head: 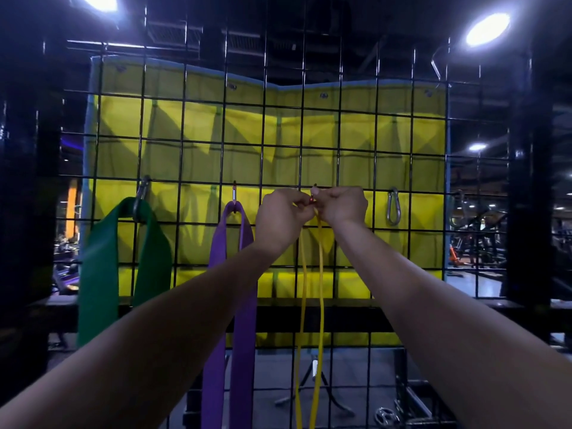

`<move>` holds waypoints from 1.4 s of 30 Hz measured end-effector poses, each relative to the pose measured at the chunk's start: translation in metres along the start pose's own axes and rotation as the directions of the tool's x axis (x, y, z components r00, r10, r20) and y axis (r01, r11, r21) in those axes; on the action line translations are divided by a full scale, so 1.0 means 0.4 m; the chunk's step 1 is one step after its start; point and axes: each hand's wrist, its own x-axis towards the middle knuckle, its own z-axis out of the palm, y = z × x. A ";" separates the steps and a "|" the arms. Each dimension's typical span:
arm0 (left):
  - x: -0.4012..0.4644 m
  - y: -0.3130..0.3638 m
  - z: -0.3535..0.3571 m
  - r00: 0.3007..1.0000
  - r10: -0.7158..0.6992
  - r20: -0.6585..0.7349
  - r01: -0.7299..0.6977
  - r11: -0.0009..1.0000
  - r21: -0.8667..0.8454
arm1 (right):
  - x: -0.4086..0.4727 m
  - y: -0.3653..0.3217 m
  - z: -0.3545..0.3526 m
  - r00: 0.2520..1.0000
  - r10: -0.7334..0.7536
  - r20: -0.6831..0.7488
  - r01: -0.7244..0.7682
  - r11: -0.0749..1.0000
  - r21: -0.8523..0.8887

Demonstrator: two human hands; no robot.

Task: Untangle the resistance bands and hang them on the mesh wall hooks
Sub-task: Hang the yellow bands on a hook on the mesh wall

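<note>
Currently, the left hand (pixel 280 219) has its fingers curled, pinching the top of the yellow band (pixel 311 305) at a small red carabiner (pixel 312 200) clipped to the mesh wall (pixel 185 144). The right hand (pixel 342 205), just beside it and nearly touching, also has its fingers curled around the same carabiner from the right side. Whether the band has passed through the clip cannot be determined, as both hands cover the joint. Below the hands, the yellow band hangs as two thin strands in front of the mesh.

Far left, a wide green band (pixel 123 267) hangs from a silver carabiner (pixel 141 193). Next, a purple band (pixel 230 305) hangs from a clip (pixel 234 198) just left of the left hand. To the right of both hands, an empty silver snap hook (pixel 393 205) hangs on the mesh. A yellow panel (pixel 356 131) sits behind the grid.
</note>
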 end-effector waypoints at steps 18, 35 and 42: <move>-0.020 0.006 0.029 0.992 -0.092 0.085 0.101 0.988 -0.113 | -0.008 0.028 -0.056 0.962 0.028 0.273 -0.020 0.999 -0.033; -0.108 -0.017 -0.003 0.956 -0.166 0.242 0.205 0.968 -0.144 | -0.095 0.080 -0.113 0.959 -0.057 0.278 0.107 0.980 -0.169; -0.143 -0.020 0.003 0.932 -0.157 0.327 0.211 0.968 -0.135 | -0.146 0.084 -0.130 0.977 -0.079 0.198 0.133 0.951 -0.278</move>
